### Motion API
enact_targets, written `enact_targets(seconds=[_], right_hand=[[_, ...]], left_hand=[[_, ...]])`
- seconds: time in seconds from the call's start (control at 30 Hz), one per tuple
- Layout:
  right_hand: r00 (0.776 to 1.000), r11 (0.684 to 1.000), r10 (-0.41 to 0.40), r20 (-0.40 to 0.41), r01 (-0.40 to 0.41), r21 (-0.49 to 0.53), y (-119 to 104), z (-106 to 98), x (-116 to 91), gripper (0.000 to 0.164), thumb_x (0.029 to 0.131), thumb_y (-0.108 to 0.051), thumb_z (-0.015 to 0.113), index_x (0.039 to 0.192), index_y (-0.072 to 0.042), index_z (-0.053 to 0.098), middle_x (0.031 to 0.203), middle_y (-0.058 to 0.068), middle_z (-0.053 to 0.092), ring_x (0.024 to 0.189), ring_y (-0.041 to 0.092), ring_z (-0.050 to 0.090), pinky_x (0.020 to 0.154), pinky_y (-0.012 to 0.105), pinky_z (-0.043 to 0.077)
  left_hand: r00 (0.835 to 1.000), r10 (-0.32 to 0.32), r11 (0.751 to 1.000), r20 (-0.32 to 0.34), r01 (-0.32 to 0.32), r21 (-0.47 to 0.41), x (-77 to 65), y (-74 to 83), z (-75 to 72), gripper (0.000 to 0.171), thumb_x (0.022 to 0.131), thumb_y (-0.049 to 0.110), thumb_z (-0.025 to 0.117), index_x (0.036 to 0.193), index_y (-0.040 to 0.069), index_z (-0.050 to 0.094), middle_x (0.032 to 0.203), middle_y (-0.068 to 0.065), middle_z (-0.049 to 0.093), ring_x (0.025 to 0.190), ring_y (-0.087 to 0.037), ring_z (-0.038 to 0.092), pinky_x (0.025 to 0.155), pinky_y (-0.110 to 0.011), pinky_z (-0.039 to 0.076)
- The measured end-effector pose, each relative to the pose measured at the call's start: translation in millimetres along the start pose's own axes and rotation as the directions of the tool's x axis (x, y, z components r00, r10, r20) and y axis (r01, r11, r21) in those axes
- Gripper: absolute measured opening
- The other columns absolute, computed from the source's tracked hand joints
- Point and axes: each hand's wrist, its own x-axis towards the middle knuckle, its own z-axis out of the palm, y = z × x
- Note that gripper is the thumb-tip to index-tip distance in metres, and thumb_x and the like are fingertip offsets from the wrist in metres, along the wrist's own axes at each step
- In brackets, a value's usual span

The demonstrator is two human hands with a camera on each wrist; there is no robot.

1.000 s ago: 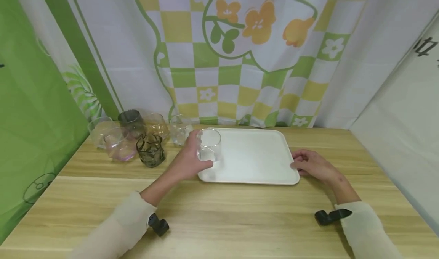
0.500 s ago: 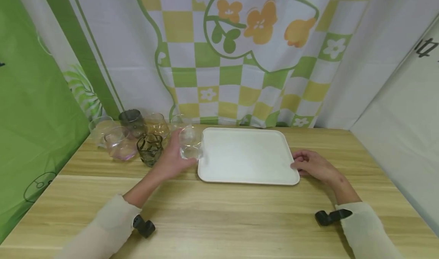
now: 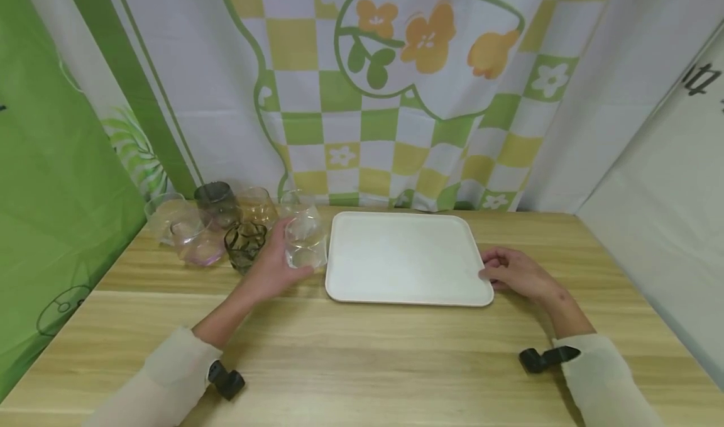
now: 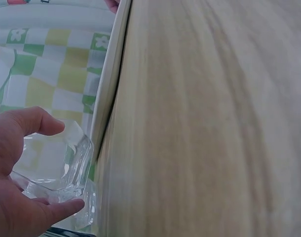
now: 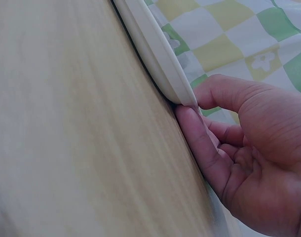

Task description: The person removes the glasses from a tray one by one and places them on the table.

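Note:
Just left of the white tray (image 3: 407, 260), my left hand (image 3: 274, 266) grips a clear drinking glass (image 3: 307, 241) between thumb and fingers. The left wrist view shows the glass (image 4: 74, 163) with thick, faceted walls; whether it touches the table cannot be made out. At the tray's right side, my right hand (image 3: 520, 275) pinches the rim (image 5: 177, 81), one digit above and one below the edge. Behind the held glass stands another clear glass (image 3: 296, 199), partly covered. Part of a dark olive glass (image 3: 243, 244) is hidden by my left hand.
More glasses cluster at the back left: a smoky grey one (image 3: 217, 204), an amber one (image 3: 260, 208), a pinkish one (image 3: 198, 241) and a clear one (image 3: 164, 216). A patterned curtain (image 3: 384, 125) hangs behind the wooden table (image 3: 396, 364).
My left hand has carried the clear glass leftward, from over the tray's left end to beside the tray. The right hand and the tray have stayed in place.

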Motion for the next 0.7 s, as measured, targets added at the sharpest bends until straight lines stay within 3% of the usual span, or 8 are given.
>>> enact_targets(seconds=[0.43, 0.7], right_hand=[[0.999, 1.000, 0.030, -0.015, -0.030, -0.007, 2, 4, -3, 0.047, 0.099, -0.012, 0.068, 0.134, 0.013, 0.049, 0.108, 0.017, 0.057, 0.094, 0.021, 0.062, 0.079, 0.031, 0.060], [1.000, 1.000, 0.001, -0.003, -0.001, 0.000, -2, 2, -3, 0.048, 0.100, -0.013, 0.067, 0.135, 0.014, 0.047, 0.108, 0.017, 0.057, 0.095, 0.020, 0.061, 0.079, 0.031, 0.059]], left_hand=[[1.000, -0.020, 1.000, 0.020, 0.020, -0.008, -2.5, -7.8, 1.2, 0.098, 0.079, 0.011, 0.086, 0.154, 0.000, 0.023, 0.144, -0.033, 0.045, 0.129, -0.049, 0.049, 0.105, -0.063, 0.042], [1.000, -0.009, 1.000, 0.008, 0.009, 0.000, 1.0, -12.6, 1.6, 0.102, 0.079, 0.014, 0.087, 0.155, 0.000, 0.020, 0.144, -0.035, 0.044, 0.129, -0.050, 0.049, 0.106, -0.063, 0.040]])
